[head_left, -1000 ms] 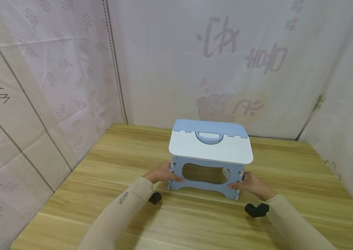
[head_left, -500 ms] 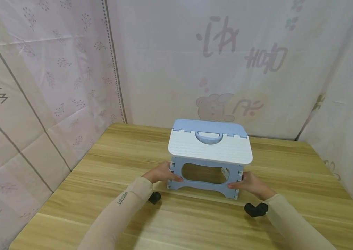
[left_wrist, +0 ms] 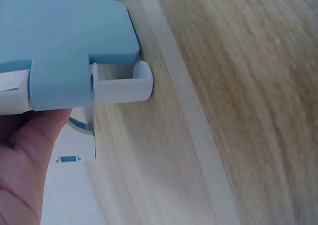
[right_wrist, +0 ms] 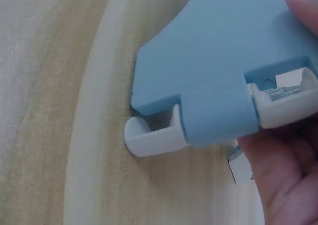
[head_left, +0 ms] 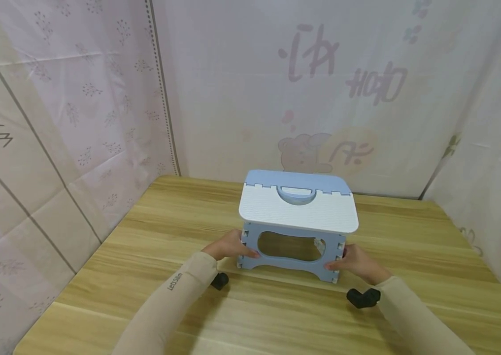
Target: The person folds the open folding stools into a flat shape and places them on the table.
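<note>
A folding step stool (head_left: 298, 209) in white and light blue stands unfolded and upright on the wooden table (head_left: 179, 207). Its top lies flat, with a carry handle (head_left: 296, 195) set in the middle. My left hand (head_left: 231, 245) grips the stool's left side, thumb over the blue front panel and the other fingers behind the edge. On the opposite side my right hand (head_left: 358, 262) holds the lower right edge, its thumb also on the front panel. Close up in the left wrist view are a blue leg (left_wrist: 59, 41) and its white hinge (left_wrist: 124, 88); most of the fingers are hidden.
Printed curtains (head_left: 232, 88) hang behind the table and along its left and right sides. Black wrist-worn pieces (head_left: 364, 298) show below both forearms. The table's left edge runs diagonally toward the back corner.
</note>
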Motion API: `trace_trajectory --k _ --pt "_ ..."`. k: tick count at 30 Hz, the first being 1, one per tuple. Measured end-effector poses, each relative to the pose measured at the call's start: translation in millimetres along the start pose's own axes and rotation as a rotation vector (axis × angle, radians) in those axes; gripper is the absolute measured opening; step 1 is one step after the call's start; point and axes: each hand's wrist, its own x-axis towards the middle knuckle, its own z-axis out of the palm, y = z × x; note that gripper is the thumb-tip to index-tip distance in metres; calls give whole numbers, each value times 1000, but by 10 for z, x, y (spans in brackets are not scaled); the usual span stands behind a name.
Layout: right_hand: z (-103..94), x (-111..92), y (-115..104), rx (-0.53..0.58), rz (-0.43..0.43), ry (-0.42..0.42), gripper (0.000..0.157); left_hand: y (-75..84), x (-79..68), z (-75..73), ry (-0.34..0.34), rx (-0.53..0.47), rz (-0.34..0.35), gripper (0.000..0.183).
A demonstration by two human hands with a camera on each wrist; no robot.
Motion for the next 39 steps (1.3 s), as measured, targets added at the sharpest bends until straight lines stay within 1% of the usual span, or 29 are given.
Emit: trace_trajectory --k 5,11,16,19,24,31,34,39 --pt "12 -13 5 5 13 20 57 -2 4 1 0 -1 -5 35" --pt "19 -19 21 13 -5 26 58 -1 7 4 3 -4 -7 34" --pt "1 -15 43 42 -34 -10 55 -2 9 11 8 -6 -17 34" --pt "-4 -14 50 56 -47 -30 56 -7 7 14 7 0 -23 37" --pt "0 -13 59 70 -57 -41 56 -16 10 12 1 9 -31 40" --pt "-14 6 54 61 -81 -34 58 -11 29 -16 -22 1 -21 46" --pt "-17 7 42 60 -81 -35 58 -18 39 -17 -18 -3 -29 45" --pt "-18 0 29 67 -78 -47 60 -35 45 -16 -12 -2 -24 45"
